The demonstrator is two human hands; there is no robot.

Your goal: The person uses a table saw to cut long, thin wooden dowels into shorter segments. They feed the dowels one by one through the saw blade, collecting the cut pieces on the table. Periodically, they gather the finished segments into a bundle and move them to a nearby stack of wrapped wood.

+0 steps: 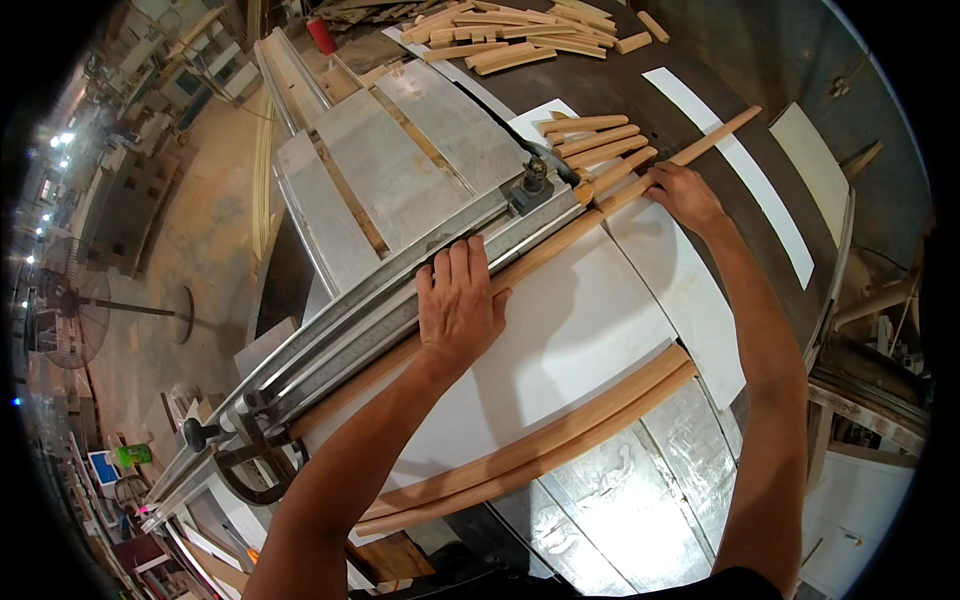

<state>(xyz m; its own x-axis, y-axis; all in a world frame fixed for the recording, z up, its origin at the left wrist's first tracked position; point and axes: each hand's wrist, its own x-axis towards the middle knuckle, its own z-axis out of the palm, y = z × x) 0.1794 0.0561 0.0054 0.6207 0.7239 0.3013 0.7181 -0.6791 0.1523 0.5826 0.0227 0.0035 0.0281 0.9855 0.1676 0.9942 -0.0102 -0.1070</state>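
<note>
A long wooden strip (548, 248) lies along a metal fence (372, 290), crossing from lower left to upper right. My left hand (460, 302) is closed over the fence and strip, its fingers hooked on the metal and its thumb against the wood. Farther right, my right hand (690, 197) grips the strip, whose end sticks out beyond it. Between the hands, a dark metal stop (532, 186) is mounted on the fence. Several short wooden pieces (600, 147) lie just beyond the strip. The saw blade, if one is there, cannot be made out.
Two long wooden strips (540, 440) lie on the white board (570, 325) nearer me. A heap of short wood pieces (520, 38) rests on the dark table at the back. Slotted metal tabletop (385, 160) extends beyond the fence. A standing fan (75, 300) is at far left.
</note>
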